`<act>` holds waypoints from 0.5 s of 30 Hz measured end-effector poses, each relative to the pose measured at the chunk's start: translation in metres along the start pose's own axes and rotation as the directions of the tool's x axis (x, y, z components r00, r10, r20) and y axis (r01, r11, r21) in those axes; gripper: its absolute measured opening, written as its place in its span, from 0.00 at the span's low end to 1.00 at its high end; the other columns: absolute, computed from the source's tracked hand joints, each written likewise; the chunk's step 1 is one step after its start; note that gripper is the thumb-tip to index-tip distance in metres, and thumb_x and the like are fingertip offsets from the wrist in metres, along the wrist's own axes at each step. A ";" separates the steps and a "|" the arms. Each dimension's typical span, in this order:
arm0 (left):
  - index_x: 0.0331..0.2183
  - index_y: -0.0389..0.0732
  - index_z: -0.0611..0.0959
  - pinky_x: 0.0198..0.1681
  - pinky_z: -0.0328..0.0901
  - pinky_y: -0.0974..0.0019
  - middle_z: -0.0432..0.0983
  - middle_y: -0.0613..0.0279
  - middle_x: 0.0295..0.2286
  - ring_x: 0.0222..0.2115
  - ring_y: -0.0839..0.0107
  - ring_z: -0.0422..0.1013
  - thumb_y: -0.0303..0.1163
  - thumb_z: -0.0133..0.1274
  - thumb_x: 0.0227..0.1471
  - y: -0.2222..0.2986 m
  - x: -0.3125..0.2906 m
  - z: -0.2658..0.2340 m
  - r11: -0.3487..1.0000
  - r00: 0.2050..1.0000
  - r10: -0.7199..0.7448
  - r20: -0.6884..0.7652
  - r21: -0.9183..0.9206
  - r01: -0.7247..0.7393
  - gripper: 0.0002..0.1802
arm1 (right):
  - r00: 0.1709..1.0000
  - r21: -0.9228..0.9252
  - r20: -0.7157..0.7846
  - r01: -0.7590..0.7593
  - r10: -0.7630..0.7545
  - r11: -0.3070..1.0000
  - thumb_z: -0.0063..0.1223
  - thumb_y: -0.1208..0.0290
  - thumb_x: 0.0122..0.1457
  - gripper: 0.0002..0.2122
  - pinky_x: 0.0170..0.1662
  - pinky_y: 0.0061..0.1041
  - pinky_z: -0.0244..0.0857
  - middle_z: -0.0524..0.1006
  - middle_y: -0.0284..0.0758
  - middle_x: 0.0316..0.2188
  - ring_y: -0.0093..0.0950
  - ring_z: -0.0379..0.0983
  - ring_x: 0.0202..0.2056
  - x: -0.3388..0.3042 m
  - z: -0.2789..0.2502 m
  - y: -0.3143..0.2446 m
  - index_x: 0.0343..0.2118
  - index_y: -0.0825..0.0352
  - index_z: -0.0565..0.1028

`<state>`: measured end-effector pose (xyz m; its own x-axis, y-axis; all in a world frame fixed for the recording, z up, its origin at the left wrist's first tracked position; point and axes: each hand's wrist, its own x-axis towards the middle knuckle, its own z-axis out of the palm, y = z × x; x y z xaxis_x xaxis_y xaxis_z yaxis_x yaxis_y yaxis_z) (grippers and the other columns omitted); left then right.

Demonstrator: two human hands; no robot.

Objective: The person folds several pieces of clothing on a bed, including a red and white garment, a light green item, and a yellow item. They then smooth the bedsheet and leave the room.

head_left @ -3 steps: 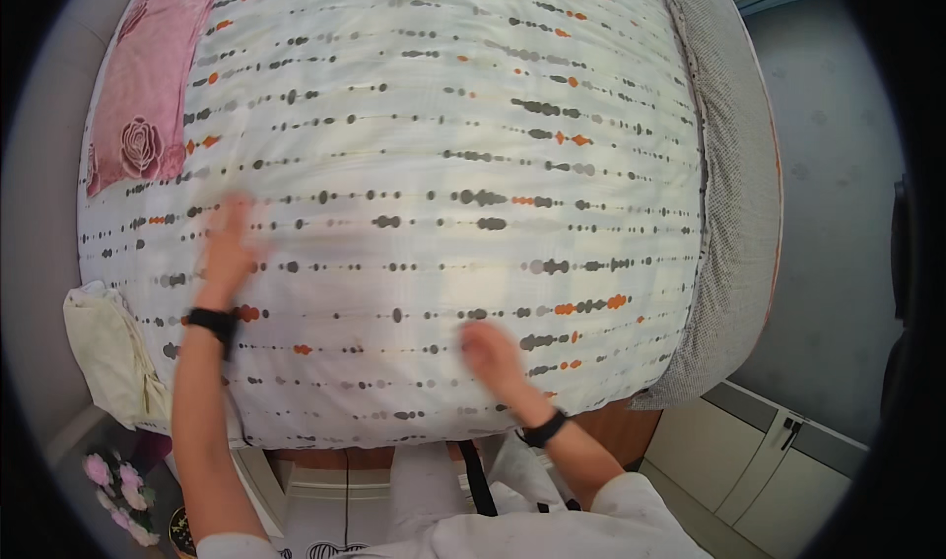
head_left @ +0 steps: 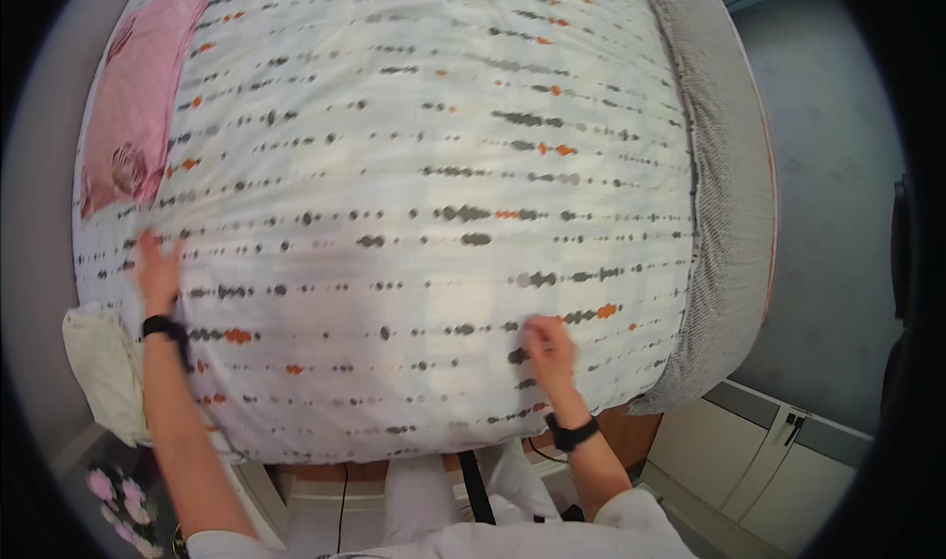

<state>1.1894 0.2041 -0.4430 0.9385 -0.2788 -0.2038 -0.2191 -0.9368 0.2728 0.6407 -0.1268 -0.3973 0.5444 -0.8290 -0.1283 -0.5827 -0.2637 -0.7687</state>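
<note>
A white quilt cover (head_left: 345,313) with rows of grey and orange dots lies spread over the bed in front of me. My left hand (head_left: 156,273) is over its left side with the fingers apart, just below the pink cloth (head_left: 148,71) with rose motifs. Nothing is in that hand. Farther right, near the front edge, my right hand (head_left: 550,350) is at the quilt with its fingers curled in. The cloth around it lies flat, and I see nothing in its grip. Both wrists carry dark bands.
A folded cream cloth (head_left: 101,367) hangs at the bed's left corner, above pink and white flowers (head_left: 123,505). Grey checked fabric (head_left: 734,195) covers the bed's right end. White cabinets (head_left: 700,446) stand at the lower right, and a wall runs along the left.
My left hand has moved left and a little down, toward the bed's left edge. My right hand has gone to the right, still curled. The view has tilted slightly.
</note>
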 end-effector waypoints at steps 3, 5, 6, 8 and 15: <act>0.56 0.41 0.58 0.50 0.48 0.34 0.61 0.46 0.51 0.52 0.54 0.59 0.55 0.42 0.50 -0.036 0.041 -0.040 0.782 0.927 -0.355 0.122 0.582 0.223 0.38 | 0.895 -0.166 -0.438 -0.169 0.081 0.972 0.46 0.79 0.52 0.11 0.39 0.28 0.66 0.71 0.41 0.43 0.32 0.69 0.42 -0.005 -0.077 0.038 0.40 0.70 0.72; 0.55 0.42 0.61 0.51 0.54 0.41 0.63 0.45 0.49 0.50 0.54 0.62 0.49 0.47 0.49 0.036 0.041 -0.021 0.879 0.897 0.286 -0.337 0.464 -0.107 0.35 | 0.860 -0.331 -0.502 -0.291 0.094 0.898 0.46 0.77 0.53 0.14 0.47 0.33 0.61 0.67 0.44 0.47 0.38 0.63 0.48 -0.021 -0.092 0.049 0.44 0.70 0.70; 0.55 0.40 0.61 0.53 0.51 0.45 0.61 0.46 0.51 0.52 0.54 0.59 0.47 0.50 0.47 0.100 0.027 0.008 0.891 0.831 0.432 -0.351 0.305 -0.335 0.36 | 0.825 -0.387 -0.563 -0.320 0.053 0.865 0.46 0.76 0.53 0.15 0.50 0.35 0.58 0.65 0.45 0.50 0.40 0.61 0.51 -0.025 -0.092 0.052 0.46 0.70 0.69; 0.55 0.37 0.61 0.58 0.46 0.53 0.56 0.47 0.54 0.56 0.54 0.52 0.43 0.55 0.43 0.258 -0.017 0.074 0.746 0.724 0.631 -0.278 -0.041 -0.665 0.40 | 0.843 -0.407 -0.527 -0.358 0.104 0.840 0.46 0.73 0.54 0.17 0.54 0.37 0.51 0.63 0.48 0.52 0.45 0.56 0.53 -0.023 -0.075 0.053 0.48 0.71 0.66; 0.55 0.43 0.63 0.60 0.32 0.42 0.55 0.54 0.55 0.58 0.57 0.46 0.58 0.48 0.45 0.578 -0.184 0.162 0.174 0.226 0.962 -0.152 -0.298 -0.939 0.41 | 0.796 -0.645 -0.565 -0.261 -0.219 0.718 0.45 0.63 0.57 0.25 0.55 0.46 0.48 0.59 0.52 0.53 0.49 0.54 0.54 0.186 -0.107 0.071 0.53 0.74 0.59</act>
<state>0.8470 -0.3199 -0.4002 0.0421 -0.9324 0.3589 -0.8394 0.1618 0.5188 0.6362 -0.3524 -0.4083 0.2196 -0.8805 0.4202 -0.9498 -0.2913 -0.1140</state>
